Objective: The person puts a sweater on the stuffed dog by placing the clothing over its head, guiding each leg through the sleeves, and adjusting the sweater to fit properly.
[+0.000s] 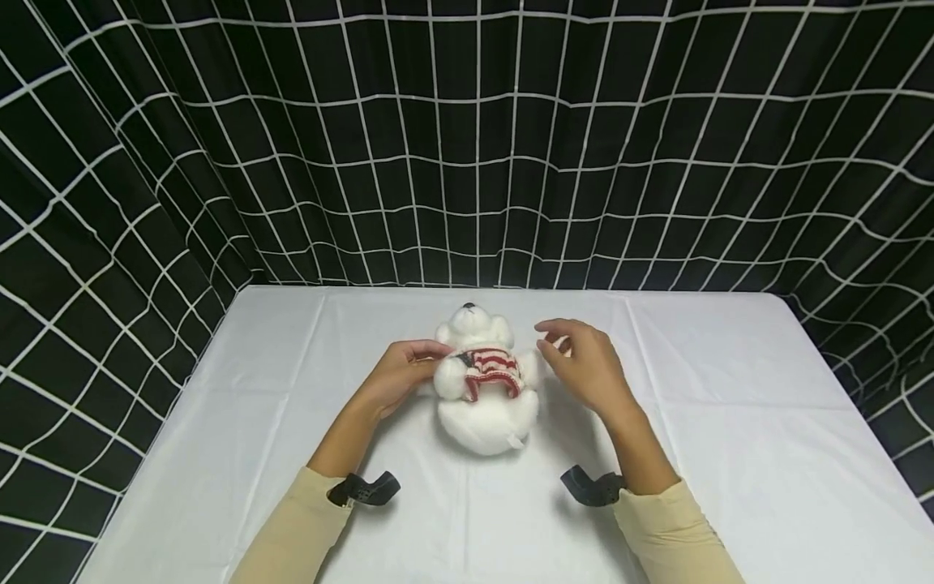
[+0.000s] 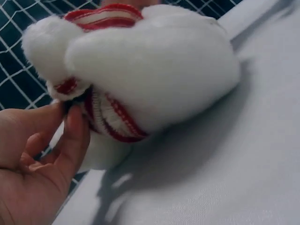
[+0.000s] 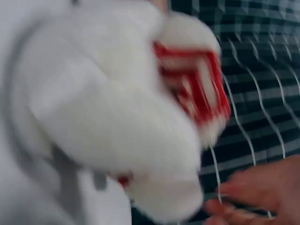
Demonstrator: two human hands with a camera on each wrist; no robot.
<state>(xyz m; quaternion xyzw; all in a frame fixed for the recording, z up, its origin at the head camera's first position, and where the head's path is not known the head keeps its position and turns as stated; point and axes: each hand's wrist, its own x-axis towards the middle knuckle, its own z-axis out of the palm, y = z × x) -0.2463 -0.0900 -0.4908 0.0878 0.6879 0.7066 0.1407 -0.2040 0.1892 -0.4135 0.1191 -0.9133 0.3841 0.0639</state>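
Observation:
A white plush bear (image 1: 487,426) in a red-and-white striped knit sweater (image 1: 492,365) lies on the table, its dark nose pointing away from me. My left hand (image 1: 397,377) is at the bear's left side. In the left wrist view, that hand's thumb and forefinger (image 2: 77,131) pinch a dark bit of the sweater beside the bear's arm (image 2: 47,47). My right hand (image 1: 587,365) hovers off the bear's right side, fingers loosely bent and holding nothing. The right wrist view is blurred, with that hand (image 3: 262,192) apart from the plush.
A white cloth with fold creases covers the table (image 1: 730,405). Black curtains with a white grid (image 1: 496,146) rise behind it and at both sides. Black wrist bands (image 1: 365,489) with protruding mounts sit on both forearms.

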